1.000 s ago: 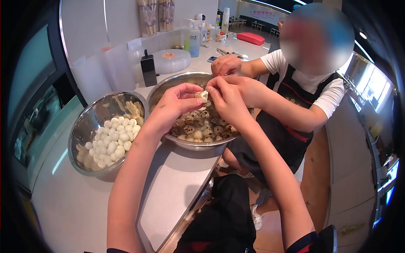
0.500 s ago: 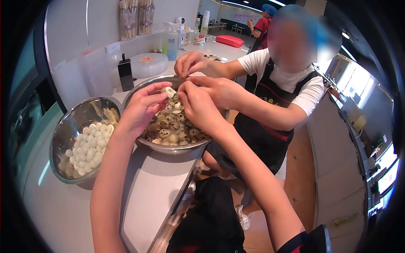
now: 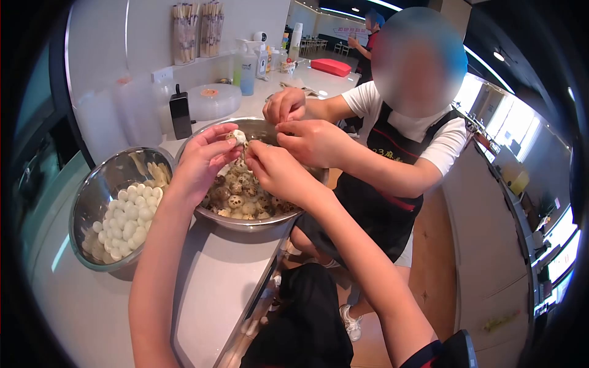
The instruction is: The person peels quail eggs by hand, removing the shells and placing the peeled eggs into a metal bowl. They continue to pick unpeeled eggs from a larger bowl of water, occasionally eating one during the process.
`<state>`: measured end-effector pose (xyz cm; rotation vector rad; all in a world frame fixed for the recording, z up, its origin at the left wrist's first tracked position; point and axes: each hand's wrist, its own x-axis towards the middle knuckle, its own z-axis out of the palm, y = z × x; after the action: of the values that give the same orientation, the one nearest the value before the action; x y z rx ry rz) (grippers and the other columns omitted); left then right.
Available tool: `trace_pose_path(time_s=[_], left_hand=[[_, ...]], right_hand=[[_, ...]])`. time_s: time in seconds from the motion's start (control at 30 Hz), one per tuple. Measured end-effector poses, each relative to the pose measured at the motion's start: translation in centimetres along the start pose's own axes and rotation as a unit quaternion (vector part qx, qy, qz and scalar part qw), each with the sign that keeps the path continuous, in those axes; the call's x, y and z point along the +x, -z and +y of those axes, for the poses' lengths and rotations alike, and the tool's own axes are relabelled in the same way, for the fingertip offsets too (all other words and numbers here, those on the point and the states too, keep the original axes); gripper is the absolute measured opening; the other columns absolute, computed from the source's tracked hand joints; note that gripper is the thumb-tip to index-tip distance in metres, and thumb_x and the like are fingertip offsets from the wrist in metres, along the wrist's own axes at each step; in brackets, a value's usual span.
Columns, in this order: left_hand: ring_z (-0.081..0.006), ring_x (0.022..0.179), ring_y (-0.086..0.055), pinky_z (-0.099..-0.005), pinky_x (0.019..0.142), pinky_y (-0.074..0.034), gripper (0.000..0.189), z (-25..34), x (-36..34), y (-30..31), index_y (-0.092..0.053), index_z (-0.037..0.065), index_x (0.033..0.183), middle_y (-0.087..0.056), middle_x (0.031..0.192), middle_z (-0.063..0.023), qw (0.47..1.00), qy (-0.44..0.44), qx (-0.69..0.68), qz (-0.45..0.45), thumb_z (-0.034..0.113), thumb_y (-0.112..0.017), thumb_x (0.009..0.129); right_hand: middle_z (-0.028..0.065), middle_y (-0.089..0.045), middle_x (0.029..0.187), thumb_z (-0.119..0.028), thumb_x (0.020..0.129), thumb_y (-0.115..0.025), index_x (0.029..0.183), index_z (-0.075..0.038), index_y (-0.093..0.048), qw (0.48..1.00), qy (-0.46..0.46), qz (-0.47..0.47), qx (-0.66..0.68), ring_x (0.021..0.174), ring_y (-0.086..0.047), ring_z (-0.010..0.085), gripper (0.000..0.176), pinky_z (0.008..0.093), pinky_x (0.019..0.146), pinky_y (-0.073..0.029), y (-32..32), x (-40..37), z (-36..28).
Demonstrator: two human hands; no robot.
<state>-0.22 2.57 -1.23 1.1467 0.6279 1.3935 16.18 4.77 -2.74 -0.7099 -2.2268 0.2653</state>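
My left hand (image 3: 205, 161) holds a partly peeled quail egg (image 3: 237, 136) at its fingertips, above the steel bowl (image 3: 205, 216) of speckled quail eggs (image 3: 240, 195). My right hand (image 3: 275, 172) pinches at the shell of the same egg from the right. To the left stands a second steel bowl (image 3: 92, 191) with peeled white eggs (image 3: 127, 219) and bits of shell. Across the speckled-egg bowl, a co-worker's two hands (image 3: 304, 126) work on another egg.
The co-worker in a white shirt and black apron (image 3: 392, 184) stands close on the right. On the counter behind are a black device (image 3: 180, 113), stacked clear lids (image 3: 211, 99), bottles (image 3: 248, 64), chopstick holders (image 3: 196, 24) and a red box (image 3: 331, 66). The counter edge (image 3: 257, 288) runs below the bowls.
The view has shifted, so the bowls sit further left and lower. My hands stay together on the egg over the bowl, with more white showing. The co-worker's hands have moved slightly nearer.
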Motion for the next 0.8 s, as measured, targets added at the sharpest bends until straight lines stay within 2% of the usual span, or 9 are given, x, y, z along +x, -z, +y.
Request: trace_pose_path(time_s=[0.17,0.27,0.4,0.5,0.53,0.57,0.7,0.73,0.8], left_hand=[[-0.0126,0.081,-0.055,-0.0245,0.078,-0.045,0.021,0.0,-0.2,0.0,-0.049,0.004,0.097,-0.055,0.090,-0.0049,1.000,0.018,0.010,-0.007,0.010,-0.057,0.078],[-0.0125,0.081,-0.055,-0.0245,0.078,-0.045,0.023,-0.4,-0.2,0.0,-0.049,0.004,0.099,-0.055,0.090,-0.0046,0.999,0.004,0.035,0.015,0.011,-0.058,0.078],[-0.0107,0.080,-0.055,-0.0219,0.075,-0.045,0.028,-0.1,-0.5,-0.4,-0.051,0.002,0.105,-0.056,0.090,-0.0042,0.996,0.013,0.078,0.034,0.014,-0.055,0.081],[-0.0089,0.075,-0.054,-0.0214,0.074,-0.045,0.028,-0.1,-0.3,-0.2,-0.052,-0.002,0.105,-0.057,0.087,-0.0045,0.994,0.028,0.108,0.018,0.017,-0.052,0.083],[-0.0074,0.073,-0.053,-0.0202,0.070,-0.044,0.027,-0.3,-0.2,-0.3,-0.055,0.000,0.102,-0.057,0.085,-0.0030,0.992,0.026,0.121,0.017,0.020,-0.049,0.085],[-0.0074,0.073,-0.053,-0.0202,0.070,-0.044,0.027,-0.1,-0.1,-0.4,-0.055,0.000,0.102,-0.057,0.085,-0.0030,0.992,0.021,0.125,0.008,0.020,-0.049,0.085],[-0.0047,0.074,-0.052,-0.0170,0.063,-0.039,0.025,-0.2,-0.4,-0.3,-0.054,0.003,0.103,-0.057,0.085,0.0001,0.988,0.024,0.147,0.029,0.021,-0.047,0.086],[-0.0044,0.074,-0.051,-0.0167,0.062,-0.038,0.025,-0.2,-0.5,-0.5,-0.054,0.003,0.102,-0.057,0.085,0.0002,0.989,0.013,0.140,0.035,0.021,-0.048,0.086],[-0.0040,0.074,-0.051,-0.0163,0.061,-0.037,0.025,-0.2,-0.5,-0.8,-0.054,0.002,0.102,-0.057,0.086,0.0003,0.991,-0.008,0.131,0.031,0.020,-0.049,0.085]], right_hand=[[0.0152,-0.052,0.063,-0.009,0.078,-0.049,0.079,0.000,-0.046,0.998,-0.016,-0.040,0.038,0.058,-0.052,0.0285,0.010,0.0354,0.055,-0.040,0.5,0.1,-0.6],[0.0142,-0.052,0.061,-0.010,0.074,-0.049,0.077,0.000,-0.047,0.998,0.012,-0.039,0.045,0.055,-0.051,0.0266,0.011,0.0349,0.053,-0.040,0.3,0.0,-0.3],[0.0147,-0.052,0.057,-0.012,0.071,-0.049,0.070,0.001,-0.049,0.994,-0.031,-0.070,0.074,0.053,-0.052,0.0267,0.013,0.0358,0.053,-0.040,0.9,0.1,-1.1],[0.0159,-0.053,0.059,-0.012,0.071,-0.048,0.070,0.001,-0.049,0.995,-0.008,-0.044,0.088,0.054,-0.052,0.0278,0.014,0.0362,0.054,-0.041,0.6,0.0,-0.8],[0.0196,-0.055,0.062,-0.014,0.070,-0.048,0.071,0.003,-0.052,0.995,-0.011,-0.029,0.099,0.059,-0.054,0.0344,0.017,0.0404,0.058,-0.043,0.5,0.1,-0.9],[0.0193,-0.055,0.063,-0.015,0.071,-0.049,0.072,0.003,-0.053,0.995,-0.011,-0.032,0.092,0.061,-0.055,0.0344,0.018,0.0407,0.058,-0.043,0.6,0.1,-1.0],[0.0170,-0.058,0.065,-0.028,0.076,-0.052,0.070,0.001,-0.053,0.995,-0.082,-0.024,0.054,0.064,-0.057,0.0338,0.029,0.0421,0.059,-0.044,1.3,0.1,-1.7],[0.0169,-0.058,0.068,-0.034,0.077,-0.053,0.072,0.000,-0.052,0.998,-0.059,0.013,0.027,0.066,-0.057,0.0345,0.034,0.0432,0.058,-0.044,1.0,0.0,-1.4],[0.0179,-0.058,0.070,-0.031,0.077,-0.055,0.076,0.002,-0.051,0.996,-0.038,0.081,0.018,0.067,-0.056,0.0370,0.033,0.0445,0.059,-0.044,0.5,-0.1,-0.8]])
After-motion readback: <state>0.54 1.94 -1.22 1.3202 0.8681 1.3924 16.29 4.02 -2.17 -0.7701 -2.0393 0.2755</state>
